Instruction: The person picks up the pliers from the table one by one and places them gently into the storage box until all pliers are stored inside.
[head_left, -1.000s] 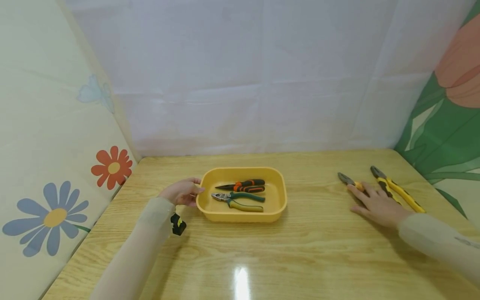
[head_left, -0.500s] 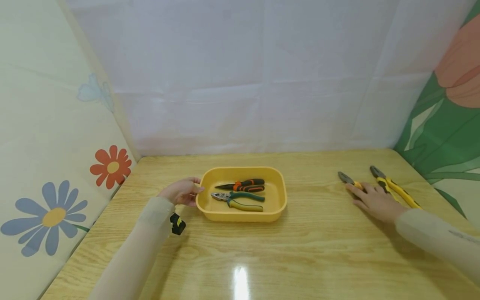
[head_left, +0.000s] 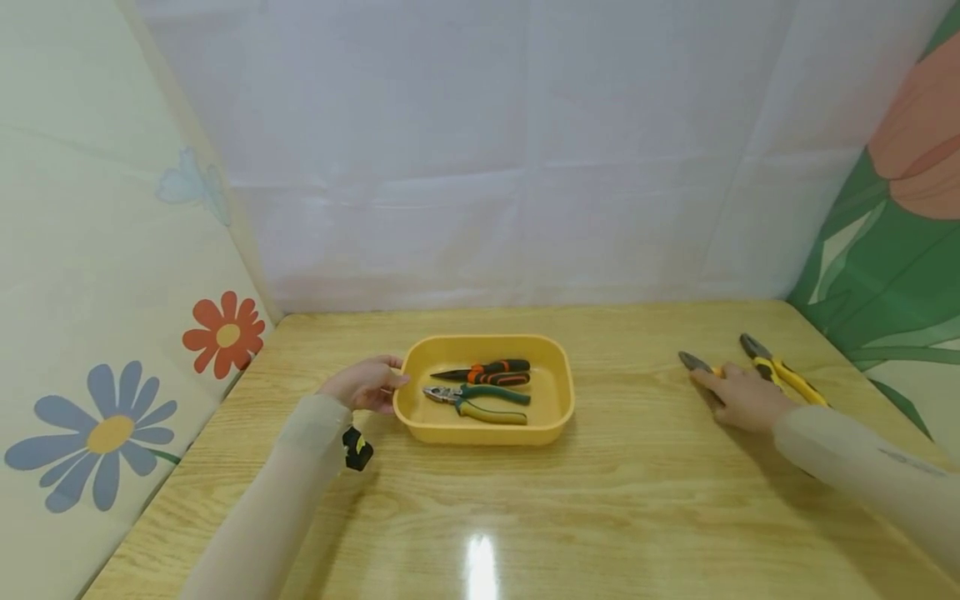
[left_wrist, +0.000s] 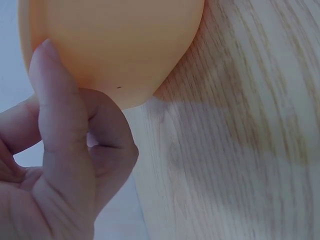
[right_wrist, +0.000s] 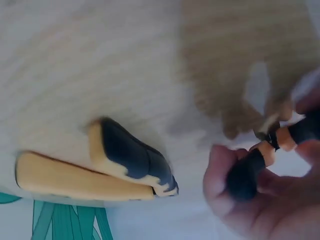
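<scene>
Right of the tray point(head_left: 480, 434), the right hand point(head_left: 750, 400) has gathered its spread fingers, now securely gripping the nearer pliers point(head_left: 696, 362), while the left hand point(head_left: 367, 385) pinches the tray's left end.

Head view looks down; close wrist views share the tabletop point(head_left: 622, 508).

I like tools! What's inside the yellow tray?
Black-and-orange pliers and green-and-yellow pliers. The bits of yellow tray right under them are covered, so I can't see those.
</scene>
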